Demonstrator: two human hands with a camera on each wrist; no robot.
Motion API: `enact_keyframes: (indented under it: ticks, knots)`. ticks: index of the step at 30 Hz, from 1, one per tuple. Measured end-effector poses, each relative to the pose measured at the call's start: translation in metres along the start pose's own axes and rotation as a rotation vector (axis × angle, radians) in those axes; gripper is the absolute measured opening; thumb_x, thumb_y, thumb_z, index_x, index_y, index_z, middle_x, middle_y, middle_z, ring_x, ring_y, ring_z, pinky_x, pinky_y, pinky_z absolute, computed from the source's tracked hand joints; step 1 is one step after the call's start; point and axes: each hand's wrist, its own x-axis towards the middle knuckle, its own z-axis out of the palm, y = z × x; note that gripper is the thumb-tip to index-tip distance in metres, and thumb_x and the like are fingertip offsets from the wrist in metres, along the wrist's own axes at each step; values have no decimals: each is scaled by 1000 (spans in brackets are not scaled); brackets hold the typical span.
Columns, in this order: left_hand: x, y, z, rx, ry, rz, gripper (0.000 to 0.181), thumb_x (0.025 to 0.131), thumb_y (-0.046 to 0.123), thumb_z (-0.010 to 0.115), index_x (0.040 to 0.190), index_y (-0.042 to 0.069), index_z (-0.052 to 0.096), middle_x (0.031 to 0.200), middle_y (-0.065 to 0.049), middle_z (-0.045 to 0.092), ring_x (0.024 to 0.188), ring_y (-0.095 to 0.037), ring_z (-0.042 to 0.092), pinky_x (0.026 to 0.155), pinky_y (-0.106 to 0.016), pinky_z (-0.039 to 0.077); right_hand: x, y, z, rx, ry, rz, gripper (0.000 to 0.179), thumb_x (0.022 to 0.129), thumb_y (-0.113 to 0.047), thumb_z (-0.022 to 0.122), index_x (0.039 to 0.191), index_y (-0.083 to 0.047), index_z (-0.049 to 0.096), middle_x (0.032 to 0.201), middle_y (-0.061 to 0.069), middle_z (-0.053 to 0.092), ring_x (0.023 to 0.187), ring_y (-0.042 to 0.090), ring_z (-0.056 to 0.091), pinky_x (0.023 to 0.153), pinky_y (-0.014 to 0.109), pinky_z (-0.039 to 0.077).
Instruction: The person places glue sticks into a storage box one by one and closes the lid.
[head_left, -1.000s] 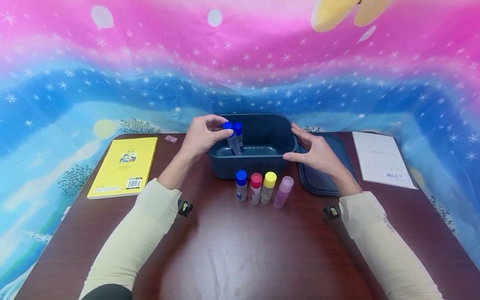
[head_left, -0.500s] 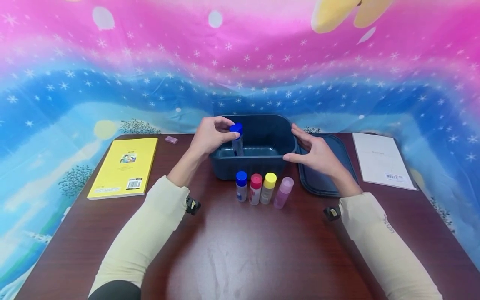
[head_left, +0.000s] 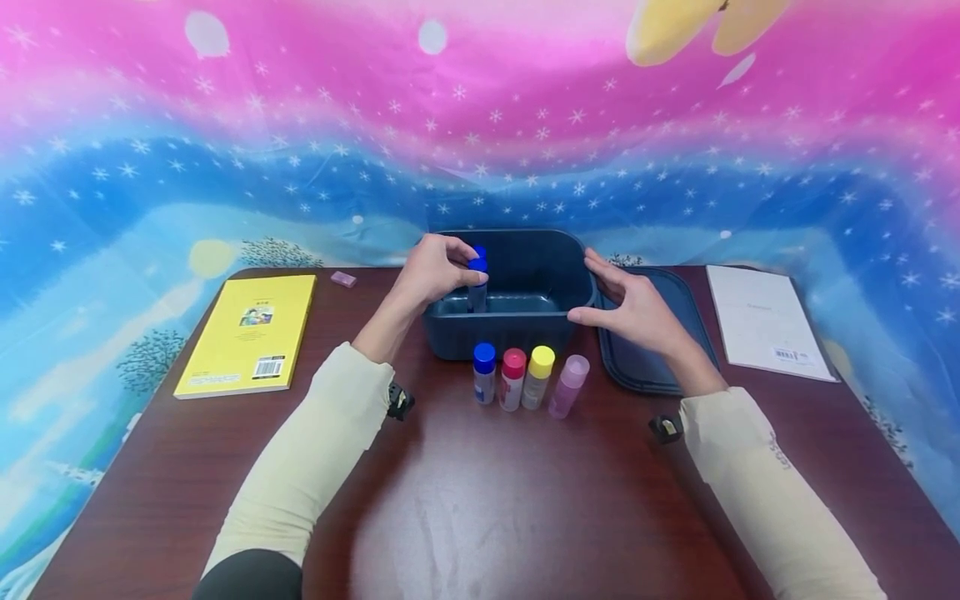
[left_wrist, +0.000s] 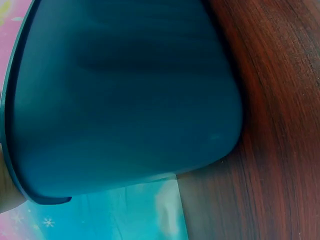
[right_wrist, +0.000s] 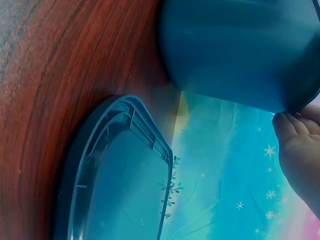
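Observation:
A dark blue-green bin [head_left: 498, 337] stands at the back middle of the table. Inside its left part, my left hand [head_left: 433, 271] pinches a blue-capped glue stick [head_left: 477, 265] between thumb and fingers. Another blue cap [head_left: 480, 251] shows just behind that one, mostly hidden. My right hand [head_left: 637, 310] lies against the bin's right side with straight, spread fingers, thumb by the front rim. In the right wrist view, the fingertips [right_wrist: 284, 122] touch the bin's rim. The left wrist view shows the bin's outer wall [left_wrist: 135, 105], with only a sliver of hand at the edge.
Before the bin stand glue sticks capped blue [head_left: 483, 373], red [head_left: 512, 380], yellow [head_left: 537, 377] and pink [head_left: 569, 387]. The bin's lid [head_left: 651, 333] lies to its right. A yellow book [head_left: 251, 333], a small pink block [head_left: 343, 279] and a white notebook [head_left: 768, 321] lie farther out.
My left hand has moved right and slightly down with the glue stick, which now overlaps the other blue-capped one in the bin. The right hand has stayed at the bin's side.

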Motion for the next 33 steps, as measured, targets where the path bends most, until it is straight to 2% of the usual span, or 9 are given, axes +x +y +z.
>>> enact_keyframes:
  ticks: [10,23,33]
  knots:
    - [5,4,1,68,-23,-45,35,86,19,84,116,3,72,116,-11,67,110,-27,60,91,-40,55,2,1,1,-12,13,15,87,91,-34,79,160,-12,31,166,-5,25,149,25,31,115,48,34]
    - [7,1,3,61,-39,-87,33,87,15,83,115,5,71,118,-11,66,110,-27,59,93,-40,55,1,4,1,-16,9,21,87,90,-35,79,160,-13,32,165,-5,26,149,25,31,115,48,34]
    - [9,2,4,69,-38,-83,34,87,16,83,117,4,71,120,-12,67,109,-26,60,93,-40,54,2,3,1,-14,9,18,88,90,-35,79,160,-12,31,165,-5,26,149,24,31,115,48,34]
